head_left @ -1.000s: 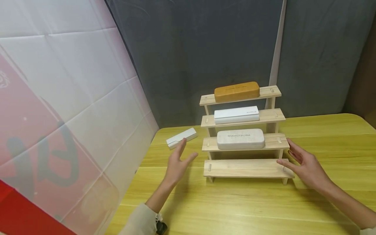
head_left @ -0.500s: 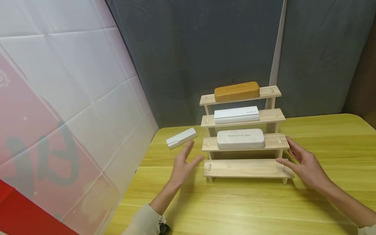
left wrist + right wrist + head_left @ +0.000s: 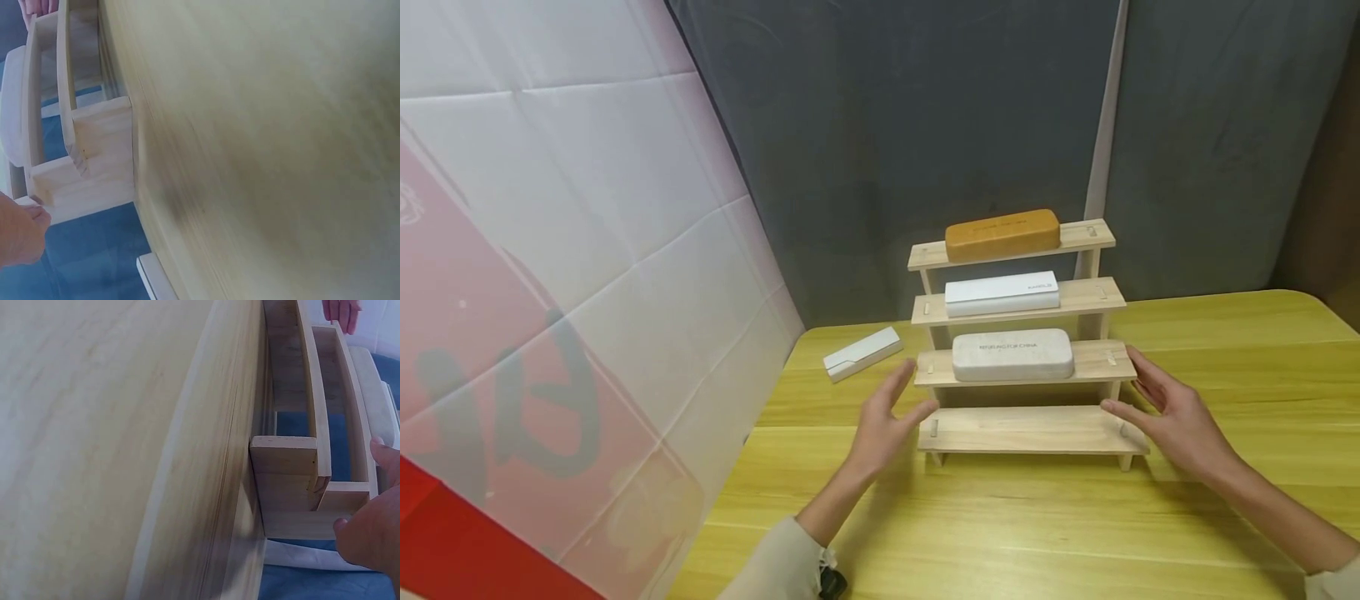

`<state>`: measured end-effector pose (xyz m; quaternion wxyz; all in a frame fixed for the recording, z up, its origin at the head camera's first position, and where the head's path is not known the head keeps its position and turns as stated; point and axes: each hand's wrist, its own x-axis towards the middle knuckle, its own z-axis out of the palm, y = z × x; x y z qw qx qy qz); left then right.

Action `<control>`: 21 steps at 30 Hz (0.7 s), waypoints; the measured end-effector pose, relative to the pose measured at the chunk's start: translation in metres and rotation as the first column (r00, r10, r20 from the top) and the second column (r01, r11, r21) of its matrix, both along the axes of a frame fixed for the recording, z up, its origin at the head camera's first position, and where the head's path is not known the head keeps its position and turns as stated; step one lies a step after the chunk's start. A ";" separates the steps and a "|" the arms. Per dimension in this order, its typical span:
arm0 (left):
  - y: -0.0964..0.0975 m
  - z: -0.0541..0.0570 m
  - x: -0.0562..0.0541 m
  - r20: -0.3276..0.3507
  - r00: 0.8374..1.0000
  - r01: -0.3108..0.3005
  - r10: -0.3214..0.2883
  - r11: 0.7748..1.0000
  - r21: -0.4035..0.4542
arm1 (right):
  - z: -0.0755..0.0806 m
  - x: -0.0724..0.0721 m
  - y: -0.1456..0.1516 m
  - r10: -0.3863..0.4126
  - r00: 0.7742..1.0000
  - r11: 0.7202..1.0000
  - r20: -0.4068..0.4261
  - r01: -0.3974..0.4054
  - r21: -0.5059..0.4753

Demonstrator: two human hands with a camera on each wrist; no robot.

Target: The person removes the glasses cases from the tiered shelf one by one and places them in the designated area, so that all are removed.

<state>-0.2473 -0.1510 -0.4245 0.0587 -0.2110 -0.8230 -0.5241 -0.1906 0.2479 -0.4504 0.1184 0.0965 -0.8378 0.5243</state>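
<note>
A four-step wooden display stand (image 3: 1030, 429) stands on the table in the head view. Its shelves carry a tan glasses case (image 3: 1002, 236) on top, a white one with a flap (image 3: 1002, 296) below, then a pale grey lettered one (image 3: 1012, 357). My left hand (image 3: 880, 433), thumb and fingers spread, has its fingertips right at the stand's left side. At the right end my right hand (image 3: 1183, 425) lies with loosely bent fingers beside the third shelf, its thumb over the lowest. Both wrist views show fingertips close to the side panels.
Left of the stand, a smaller white case (image 3: 862, 354) lies at an angle on the yellow wooden table (image 3: 1000, 525). A grey curtain (image 3: 887, 150) hangs behind, and a white and pink printed sheet (image 3: 587, 225) rises along the left.
My left hand has moved right, from beside the small white case to the stand's left side. The right hand has barely shifted; the cases remain on their shelves.
</note>
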 end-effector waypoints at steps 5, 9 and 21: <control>0.005 -0.001 -0.001 -0.023 1.000 -0.006 0.006 1.000 -0.007 | 0.000 -0.003 -0.001 0.003 1.000 1.000 -0.006 -0.003 -0.010; 0.008 -0.001 -0.002 -0.044 0.999 -0.014 0.013 1.000 -0.012 | 0.001 -0.004 -0.003 -0.002 1.000 1.000 -0.007 0.002 -0.012; 0.022 0.004 -0.004 -0.080 0.997 0.007 -0.009 0.999 -0.032 | 0.000 -0.009 -0.003 -0.010 1.000 1.000 -0.010 0.010 -0.012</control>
